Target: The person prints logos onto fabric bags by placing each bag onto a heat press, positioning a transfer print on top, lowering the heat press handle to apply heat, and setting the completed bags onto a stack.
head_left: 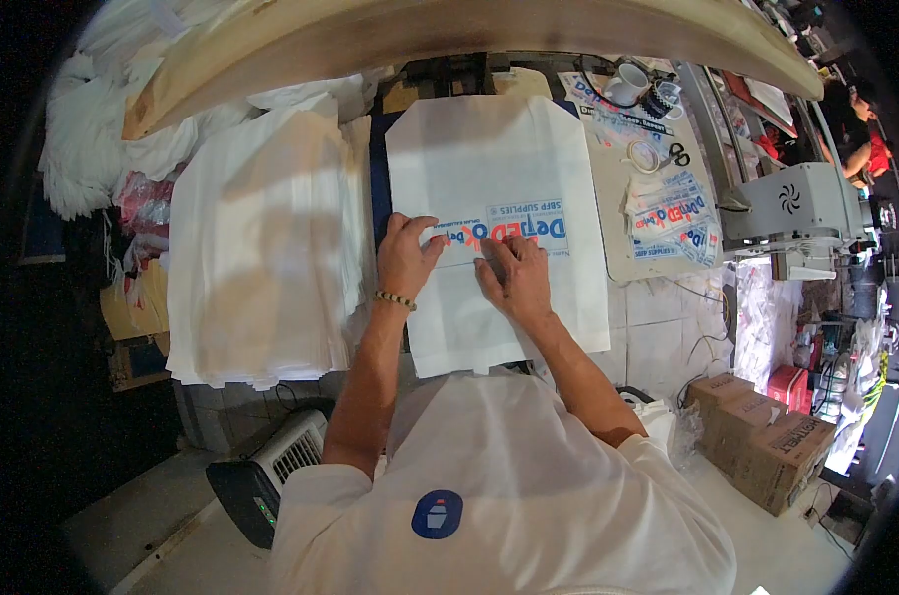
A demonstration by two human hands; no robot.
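Note:
A flat white bag, its top corners cut at a slant, lies in front of me. Across its middle is a clear film strip with red and blue "DepED" lettering. My left hand, with a beaded bracelet at the wrist, pinches the strip's left end between thumb and bent fingers. On the lower middle of the print rests my right hand, its fingers bent and its thumb spread away from them. Some of the lettering is hidden under the fingers.
A tall stack of white bags stands left. At right, a board bears more printed strips, a tape roll, black-handled scissors and a white mug. Beyond is a grey machine. A beam crosses above.

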